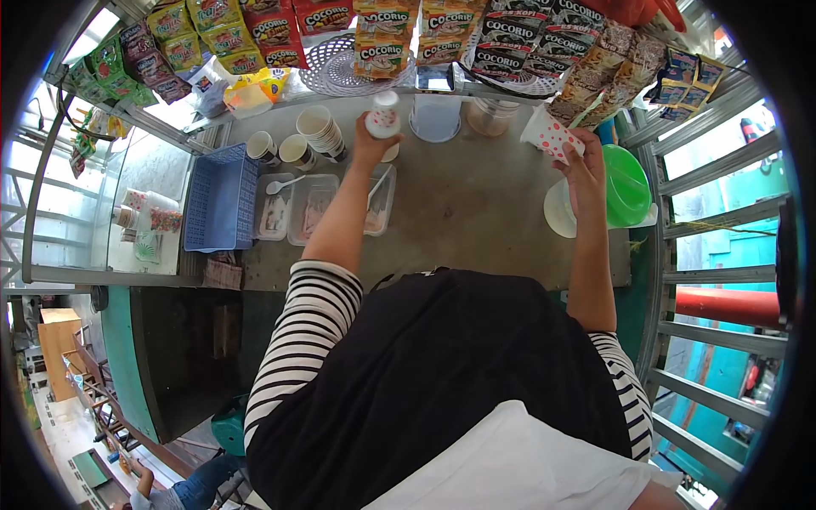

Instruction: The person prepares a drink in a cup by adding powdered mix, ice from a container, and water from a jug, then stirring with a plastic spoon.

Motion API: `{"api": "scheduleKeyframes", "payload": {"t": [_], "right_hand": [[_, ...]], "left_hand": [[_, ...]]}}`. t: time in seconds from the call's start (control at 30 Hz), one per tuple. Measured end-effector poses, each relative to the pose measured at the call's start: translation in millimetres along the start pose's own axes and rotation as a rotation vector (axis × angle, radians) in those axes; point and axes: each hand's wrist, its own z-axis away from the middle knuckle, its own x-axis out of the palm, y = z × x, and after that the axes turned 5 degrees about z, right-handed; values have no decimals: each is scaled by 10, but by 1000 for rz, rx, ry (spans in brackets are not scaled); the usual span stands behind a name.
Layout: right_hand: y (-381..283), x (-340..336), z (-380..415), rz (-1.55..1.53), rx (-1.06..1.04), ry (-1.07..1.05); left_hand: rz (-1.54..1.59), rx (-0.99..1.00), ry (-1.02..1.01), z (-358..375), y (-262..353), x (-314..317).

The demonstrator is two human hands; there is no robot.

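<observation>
My left hand (372,146) is wrapped round a small white container with red markings (384,119), above the back of the counter. Out to the right, my right hand (581,157) grips a white paper cup with red dots (544,134), tilted with its wide end towards the upper left. Below that cup, partly behind my right forearm, lies a round pale lid or tub (558,208). Close to its right is a green-lidded container (625,187). A clear plastic container (435,119) stands between my hands at the back.
Left of my left forearm are stacked paper cups (316,127), a blue basket (223,200) and clear trays (302,189) with spoons. A phone (435,78) stands at the back edge. Drink sachets (382,38) hang overhead. Metal slats (722,276) border the right side.
</observation>
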Motion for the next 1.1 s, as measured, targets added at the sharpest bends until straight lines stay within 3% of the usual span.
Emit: {"api": "scheduleKeyframes", "payload": {"t": [0.07,0.13,0.23,0.33,0.4,0.5,0.57,0.6,0.63,0.67,0.7,0.77,0.8,0.87,0.93,1.03,1.1], "right_hand": [[69,6,19,-48,-22,-58],[163,32,28,-96,-45,-120],[263,131,73,-118,-66,-190],[271,300,115,-207,75,-256],[243,430,154,-245,274,-251],[430,606,222,-257,316,-297],[560,757,327,-335,325,-356],[611,849,392,-416,331,-403],[639,961,466,-414,339,-416],[658,1090,547,-506,453,-416],[691,1214,635,-598,567,-411],[878,1415,810,-651,653,-471],[958,1493,901,-702,735,-520],[1023,1639,1093,-603,775,-610],[1012,1757,1168,-506,808,-701],[996,1868,1181,-321,786,-826],[1021,1865,1140,-66,808,-890]], "left_hand": [[-17,-60,11,-70,-8,-61],[-263,-196,53,-98,59,-102],[-328,-194,81,-55,65,-98],[-296,-159,88,-38,-37,-95],[-254,-125,102,41,-83,-80],[-286,-194,242,276,75,33],[117,-94,271,595,373,61],[116,-100,284,788,562,94],[413,-45,216,1010,774,128],[707,17,145,1217,904,111],[704,16,158,1404,946,46],[878,-128,-299,1689,1006,-94],[878,-131,-286,1794,1033,-203],[644,-372,-356,1956,1097,-492],[674,-396,-261,2016,1153,-726],[482,-359,-133,2031,987,-1104],[484,-350,-30,2067,922,-1318]]}}
